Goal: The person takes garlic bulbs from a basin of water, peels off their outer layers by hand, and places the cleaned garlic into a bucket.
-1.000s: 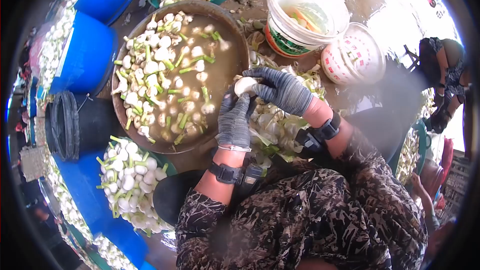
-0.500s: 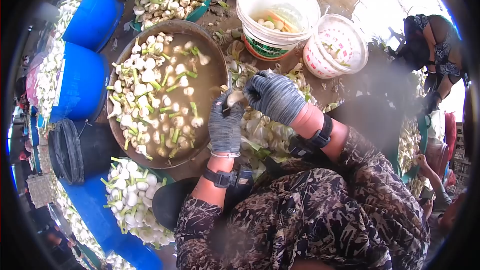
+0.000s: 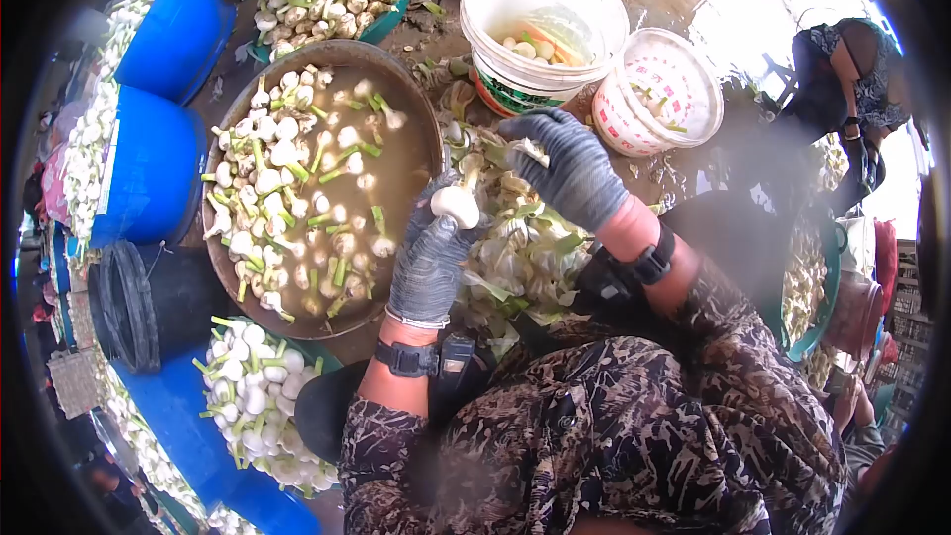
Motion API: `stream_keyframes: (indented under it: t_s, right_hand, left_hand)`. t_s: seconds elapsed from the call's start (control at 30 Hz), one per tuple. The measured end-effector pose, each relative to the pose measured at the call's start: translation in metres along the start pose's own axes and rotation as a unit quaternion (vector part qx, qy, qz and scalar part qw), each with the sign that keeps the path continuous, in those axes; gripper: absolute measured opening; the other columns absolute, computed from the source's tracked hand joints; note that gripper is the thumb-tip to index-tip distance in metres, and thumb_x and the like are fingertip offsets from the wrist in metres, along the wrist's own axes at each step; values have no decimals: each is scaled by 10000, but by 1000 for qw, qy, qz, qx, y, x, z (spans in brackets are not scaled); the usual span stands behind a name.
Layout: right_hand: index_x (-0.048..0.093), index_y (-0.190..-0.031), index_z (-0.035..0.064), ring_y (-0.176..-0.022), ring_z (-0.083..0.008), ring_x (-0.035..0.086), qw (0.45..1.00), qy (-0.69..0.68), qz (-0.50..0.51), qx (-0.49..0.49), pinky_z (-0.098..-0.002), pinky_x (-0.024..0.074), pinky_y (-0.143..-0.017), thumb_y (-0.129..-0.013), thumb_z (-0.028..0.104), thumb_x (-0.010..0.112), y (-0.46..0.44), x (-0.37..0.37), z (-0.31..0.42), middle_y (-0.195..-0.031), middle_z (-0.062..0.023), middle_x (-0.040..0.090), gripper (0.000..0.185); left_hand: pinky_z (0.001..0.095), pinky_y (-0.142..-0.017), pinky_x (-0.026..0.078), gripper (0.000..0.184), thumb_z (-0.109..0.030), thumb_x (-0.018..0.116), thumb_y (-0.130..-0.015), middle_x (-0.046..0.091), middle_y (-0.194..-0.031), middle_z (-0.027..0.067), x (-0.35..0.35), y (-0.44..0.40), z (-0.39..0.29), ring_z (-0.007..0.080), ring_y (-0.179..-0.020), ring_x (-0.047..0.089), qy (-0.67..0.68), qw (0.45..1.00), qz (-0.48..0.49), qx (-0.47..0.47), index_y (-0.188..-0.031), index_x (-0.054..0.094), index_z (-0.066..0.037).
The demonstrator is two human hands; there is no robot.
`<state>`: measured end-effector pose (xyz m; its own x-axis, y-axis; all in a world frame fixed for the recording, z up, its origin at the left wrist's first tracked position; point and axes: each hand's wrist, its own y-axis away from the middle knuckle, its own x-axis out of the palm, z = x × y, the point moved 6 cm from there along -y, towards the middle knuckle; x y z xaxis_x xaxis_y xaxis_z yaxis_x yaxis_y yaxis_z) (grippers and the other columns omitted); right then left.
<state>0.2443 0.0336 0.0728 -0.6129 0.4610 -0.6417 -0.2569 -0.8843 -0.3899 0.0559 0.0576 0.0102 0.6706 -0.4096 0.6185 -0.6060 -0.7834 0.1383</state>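
My left hand [image 3: 428,258], in a grey knit glove, is closed around a white garlic bulb [image 3: 456,206] whose stem points up. Just to the right and a little higher is my right hand [image 3: 575,163], gloved too and slightly blurred. Between its fingers sits a pale strip of garlic skin [image 3: 532,150]. Left of my hands stands a wide round basin [image 3: 411,104] of muddy water with many garlic bulbs [image 3: 284,153] in it. Beneath my hands lies a heap of garlic peelings [image 3: 525,263].
Beyond my hands stand a white bucket [image 3: 540,74] with a few bulbs inside and a smaller white tub [image 3: 644,129]. Blue tubs [image 3: 149,163], a black bucket [image 3: 163,297] and a pile of clean garlic [image 3: 260,386] line the left. Another person [image 3: 857,89] is at the right.
The hands have moved apart, the right one up and to the right with a strip of skin. The garlic bulb in my left hand now shows white and upright.
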Motion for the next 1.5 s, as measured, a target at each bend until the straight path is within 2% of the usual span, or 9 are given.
stream_keyframes:
  t_s: [0.17, 0.3, 0.4, 0.47, 0.73, 0.9, 1.0, 1.37, 1.5]
  right_hand:
    - [669, -928, 130, -966, -274, 601, 961, 82, 53, -257, -453, 415, -967, -780, 223, 660, 15, 0, 55, -942, -49, 644, 176]
    - [661, -869, 122, -835, -264, 600, 969, 88, 109, -205, -436, 437, -909, -779, 239, 649, 21, 13, 44, -788, -61, 600, 149]
    - [619, -805, 83, -769, -329, 613, 976, 63, 162, -128, -396, 489, -720, -784, 224, 655, 23, 16, 34, -800, -114, 632, 147]
    - [617, -813, 70, -777, -339, 619, 982, -5, 183, -39, -405, 494, -709, -801, 227, 652, 26, 20, 29, -821, -118, 646, 161]
    - [618, -936, 53, -791, -369, 613, 921, -284, 249, 92, -407, 503, -706, -842, 178, 665, 32, 22, 27, -853, -162, 641, 164]
    - [616, -916, 58, -774, -369, 614, 979, -54, 190, -48, -421, 500, -685, -837, 199, 649, 35, 22, 28, -810, -164, 630, 164]
    - [616, -893, 42, -749, -382, 616, 986, -11, 155, 53, -437, 494, -667, -829, 166, 630, 31, 23, 10, -769, -175, 633, 140]
    - [635, -1050, 23, -857, -323, 654, 965, -160, 160, 134, -382, 509, -776, -922, 296, 609, 22, 10, -20, -895, -179, 672, 302]
    - [627, -1021, 26, -824, -338, 658, 931, -128, 327, 100, -387, 507, -735, -906, 363, 636, 45, 28, 36, -878, -176, 670, 356]
  left_hand:
    - [306, -875, 497, 550, -285, 655, -897, 551, -1145, 28, 11, 1, -1, 140, -968, 561, -177, 984, 4, -26, -1357, 449, -64]
    - [298, -913, 471, 498, -116, 615, -861, 552, -1140, 74, 7, 8, 2, 154, -1024, 544, -314, 947, 2, -74, -1311, 437, 3]
    - [304, -929, 457, 525, -123, 646, -839, 552, -1146, 83, 19, 13, 5, 169, -1030, 548, -162, 977, 20, -135, -1305, 438, 0]
    - [321, -938, 457, 579, -136, 674, -816, 552, -1145, 96, 18, 13, -6, 188, -1037, 552, -382, 920, 62, -65, -1327, 430, -13]
    - [322, -1005, 401, 615, -168, 649, -840, 528, -1240, 103, 14, 6, -3, 189, -1139, 508, -381, 920, 82, 39, -1385, 395, -38]
    - [324, -1051, 362, 579, -126, 606, -856, 504, -1308, 107, 19, 8, -2, 195, -1207, 478, -311, 946, 85, -37, -1390, 400, -35]
    - [322, -1020, 401, 584, -64, 614, -850, 512, -1285, 136, 24, 9, -5, 214, -1175, 503, -567, 812, 84, 113, -1389, 395, -19]
    - [275, -891, 465, 280, -36, 619, -866, 592, -1048, 49, 1, 11, -7, 128, -963, 564, -363, 930, -34, 45, -1138, 552, -48]
    - [258, -831, 472, 239, -268, 530, -979, 607, -901, 27, -4, 11, -5, 104, -894, 563, -382, 920, -78, 40, -972, 612, -44]
